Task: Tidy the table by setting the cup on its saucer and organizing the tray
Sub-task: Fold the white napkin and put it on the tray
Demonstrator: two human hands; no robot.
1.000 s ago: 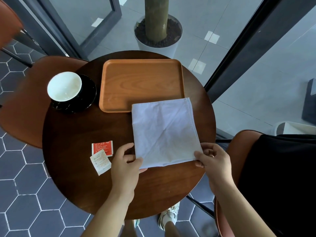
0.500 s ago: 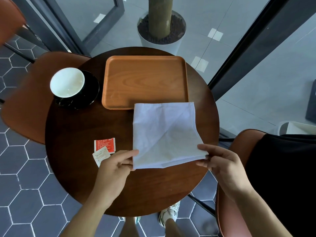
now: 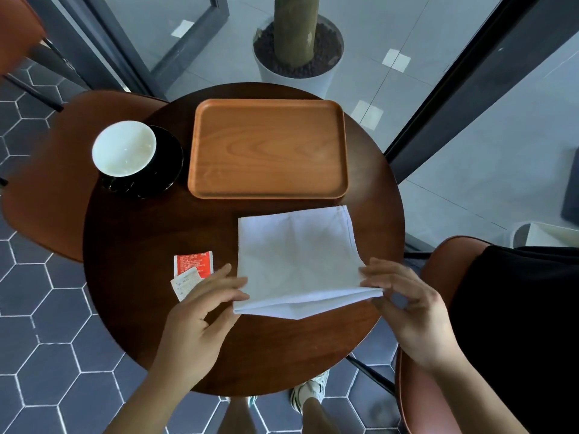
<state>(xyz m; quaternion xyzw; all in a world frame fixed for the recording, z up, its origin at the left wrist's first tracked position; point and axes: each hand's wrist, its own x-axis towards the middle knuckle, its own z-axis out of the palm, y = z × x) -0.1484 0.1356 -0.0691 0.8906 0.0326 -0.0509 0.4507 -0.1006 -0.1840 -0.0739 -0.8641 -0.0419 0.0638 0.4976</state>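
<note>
A white cup point(image 3: 124, 148) stands on a black saucer point(image 3: 170, 158) at the table's left. The wooden tray point(image 3: 268, 149) lies bare at the back middle. A folded white napkin point(image 3: 297, 258) lies just in front of the tray. My left hand point(image 3: 200, 317) pinches the napkin's near left corner. My right hand point(image 3: 407, 305) pinches its near right corner and lifts the near edge slightly. A red packet point(image 3: 192, 263) and a white packet point(image 3: 185, 281) lie left of the napkin, by my left fingers.
The round dark wooden table point(image 3: 131, 245) is small. Brown chairs stand at the left point(image 3: 53, 183) and at the right point(image 3: 416, 386). A potted tree trunk point(image 3: 297, 36) sits behind the table by glass walls. My shoes point(image 3: 310, 393) show under the table.
The napkin has been drawn toward me, off the tray's front edge, and its near edge is lifted. Both hands have moved with it.
</note>
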